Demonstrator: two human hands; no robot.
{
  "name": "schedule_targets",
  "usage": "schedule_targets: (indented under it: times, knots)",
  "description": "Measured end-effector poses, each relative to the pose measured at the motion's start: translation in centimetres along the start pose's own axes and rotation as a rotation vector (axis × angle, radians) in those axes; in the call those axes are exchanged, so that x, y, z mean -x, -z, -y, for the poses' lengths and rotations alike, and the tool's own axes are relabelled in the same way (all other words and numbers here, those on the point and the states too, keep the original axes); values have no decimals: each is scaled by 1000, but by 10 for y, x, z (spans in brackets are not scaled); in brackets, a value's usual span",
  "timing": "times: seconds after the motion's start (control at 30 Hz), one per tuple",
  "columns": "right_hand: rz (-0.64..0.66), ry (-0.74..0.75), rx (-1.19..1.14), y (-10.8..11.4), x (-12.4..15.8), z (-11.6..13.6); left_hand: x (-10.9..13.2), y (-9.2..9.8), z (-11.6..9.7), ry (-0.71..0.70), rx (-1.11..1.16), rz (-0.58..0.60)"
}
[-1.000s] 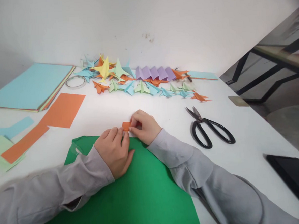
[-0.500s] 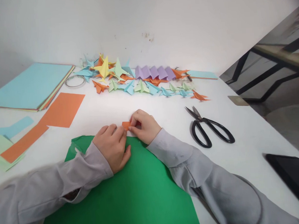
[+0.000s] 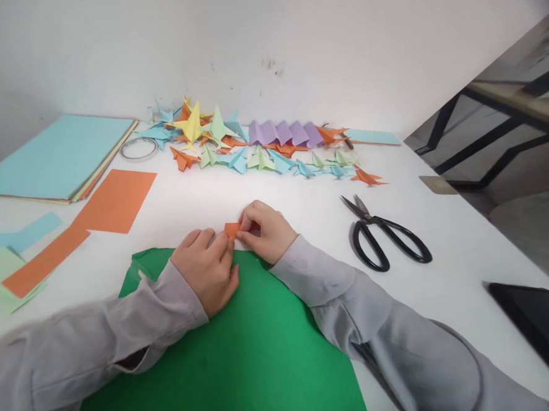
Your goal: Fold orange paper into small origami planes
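Step in hand, by my reading: you are folding a small orange piece (image 3: 232,230), mid-crease. Both hands are together on it. Your left hand (image 3: 208,270) pinches its near-left edge with the fingertips, palm down on the green sheet (image 3: 246,356). Your right hand (image 3: 265,231) is closed on its right end, thumb and forefinger clamped.

Position: the orange piece sits between the two sets of fingertips, just past the far edge of the green sheet, low over the white table (image 3: 302,197). I cannot tell whether it touches the table.

The next move calls for a firm press along the fold line with the edges held matched; the piece is small, so a slip of either pinch would skew it.

Scissors (image 3: 383,239) lie to your right, well apart from the hands. A row of folded figures (image 3: 252,148) lies along the wall.
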State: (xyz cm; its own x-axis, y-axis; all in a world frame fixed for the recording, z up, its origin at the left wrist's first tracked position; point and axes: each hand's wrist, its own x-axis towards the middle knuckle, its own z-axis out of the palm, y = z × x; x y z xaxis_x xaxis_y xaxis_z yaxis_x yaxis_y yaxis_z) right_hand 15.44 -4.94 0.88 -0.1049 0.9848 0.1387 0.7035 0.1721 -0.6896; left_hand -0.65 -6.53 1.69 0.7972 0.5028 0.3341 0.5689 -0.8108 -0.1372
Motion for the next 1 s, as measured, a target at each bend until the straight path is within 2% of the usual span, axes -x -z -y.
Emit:
schedule_targets:
  times: [0.37,0.6,0.73,0.83,1.0]
  knots:
    - [4,1,-7,1,0,-1,-2,4,2,14,-81,29]
    - [0,22,-46,0,1,-3,-4,2,15,55,-116,-41]
    - [-76,54,-149,-3,1,-10,-7,-9,25,41,7,-126]
    - [-135,97,-226,-6,2,-14,-10,-18,31,56,139,-143]
    - [-199,275,-172,-6,4,-15,-16,-26,38,4,238,-132]
